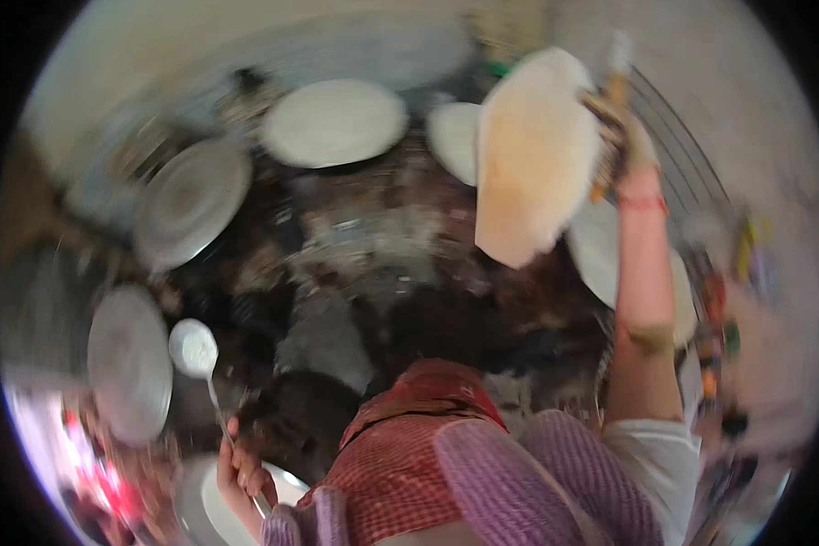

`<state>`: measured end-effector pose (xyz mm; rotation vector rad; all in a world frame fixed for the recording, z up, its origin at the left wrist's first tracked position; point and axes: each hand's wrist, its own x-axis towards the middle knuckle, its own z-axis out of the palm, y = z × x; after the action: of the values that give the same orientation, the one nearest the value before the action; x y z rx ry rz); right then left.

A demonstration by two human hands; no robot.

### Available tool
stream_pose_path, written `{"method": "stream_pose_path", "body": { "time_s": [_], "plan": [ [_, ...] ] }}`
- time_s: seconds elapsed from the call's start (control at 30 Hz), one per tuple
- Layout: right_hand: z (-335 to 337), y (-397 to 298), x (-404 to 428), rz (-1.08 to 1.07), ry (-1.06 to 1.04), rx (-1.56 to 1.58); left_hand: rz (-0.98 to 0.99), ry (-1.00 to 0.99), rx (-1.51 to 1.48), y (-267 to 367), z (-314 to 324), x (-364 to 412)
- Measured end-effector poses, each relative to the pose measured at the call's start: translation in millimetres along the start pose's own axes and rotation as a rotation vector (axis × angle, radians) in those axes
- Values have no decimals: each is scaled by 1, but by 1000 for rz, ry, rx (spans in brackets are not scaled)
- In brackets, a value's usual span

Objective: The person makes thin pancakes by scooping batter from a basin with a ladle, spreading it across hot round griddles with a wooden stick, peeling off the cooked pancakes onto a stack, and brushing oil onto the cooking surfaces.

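Observation:
In my left hand [242, 478], at the lower left, is the handle of a metal ladle [194, 349]. Its bowl, coated with something white, points away from me. Partly behind that hand stands a wide basin [208, 501] with white contents that look like batter. My right hand [624, 140], which seems gloved, reaches far out at the upper right. It grips the edge of a large, thin flatbread [536, 160], pale with a light brown patch, hanging in the air. A blurred orange-brown stick [616, 89] shows beside the right hand; whether I hold it is unclear.
Round griddles curve around me: a white-topped one [334, 124], a second white one [454, 140] partly behind the flatbread, and grey ones [191, 205] [131, 365] at left. Another pale disc [597, 252] lies under my right arm. A wire rack [682, 143] is at right.

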<state>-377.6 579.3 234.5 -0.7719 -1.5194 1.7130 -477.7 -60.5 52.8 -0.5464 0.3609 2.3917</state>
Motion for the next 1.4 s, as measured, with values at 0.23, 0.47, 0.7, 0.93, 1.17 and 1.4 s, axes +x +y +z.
{"method": "stream_pose_path", "body": {
  "time_s": [0.23, 0.47, 0.7, 0.93, 1.17, 1.4],
  "plan": [
    [-256, -114, 6, -67, 456, -169, -418, 95, 39, -134, 34, 68],
    [-563, -121, -89, -459, 775, 157, -422, 127, 146, -287, 97, 110],
    [-770, 163, -192, -304, 1229, 537, -406, 103, 442, -377, 160, 139],
    [-751, 265, -206, 9, 1595, 426, -542, -27, 429, -453, 204, 122],
    [-659, 252, -226, -17, 1756, 127, -348, -86, 129, -400, 179, 114],
    [-319, 251, -155, 117, 358, -629, 5, -209, -316, -275, 79, 30]
  ]
}}
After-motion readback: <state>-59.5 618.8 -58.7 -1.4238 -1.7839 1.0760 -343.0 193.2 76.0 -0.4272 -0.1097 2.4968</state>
